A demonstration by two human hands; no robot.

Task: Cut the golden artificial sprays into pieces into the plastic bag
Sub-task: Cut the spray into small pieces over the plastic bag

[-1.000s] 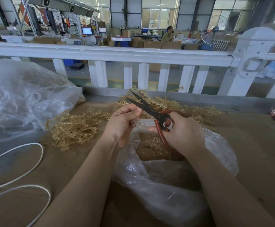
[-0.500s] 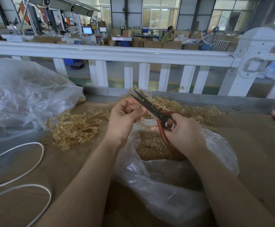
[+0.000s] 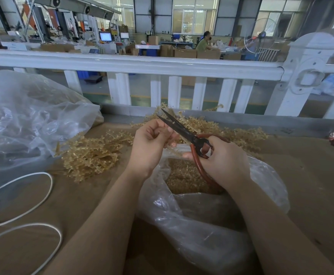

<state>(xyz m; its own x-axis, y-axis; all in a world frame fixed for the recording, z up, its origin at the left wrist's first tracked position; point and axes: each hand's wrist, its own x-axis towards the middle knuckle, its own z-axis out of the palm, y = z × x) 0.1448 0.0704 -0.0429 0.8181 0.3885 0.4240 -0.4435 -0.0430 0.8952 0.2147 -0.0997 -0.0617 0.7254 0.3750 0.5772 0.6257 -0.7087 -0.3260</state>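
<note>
Since a second ago both hands have lifted a little toward the fence, and the scissors' [image 3: 184, 132] blades now gape wider, tips pointing up and to the left. My left hand [image 3: 152, 143] is curled, pinching a short bit of spray [image 3: 169, 144] between fingers and thumb; the piece itself is mostly hidden, only a pale end showing below the thumb. My right hand [image 3: 221, 159] is wrapped round the red handles.

What the cut turns on: the pinched spray sits just left of the blades, right beside the lower one, and I judge its length runs roughly across the blade line, so closing should sever it. Both hands hover above the open mouth of the bag [image 3: 211, 225], where cut pieces [image 3: 184, 175] already lie, so a severed bit should drop straight in.

Uncut sprays lie in two heaps on the bench [image 3: 311, 185]: one to the left [image 3: 92, 153], nearer my left hand, one behind the scissors [image 3: 241, 133].
</note>
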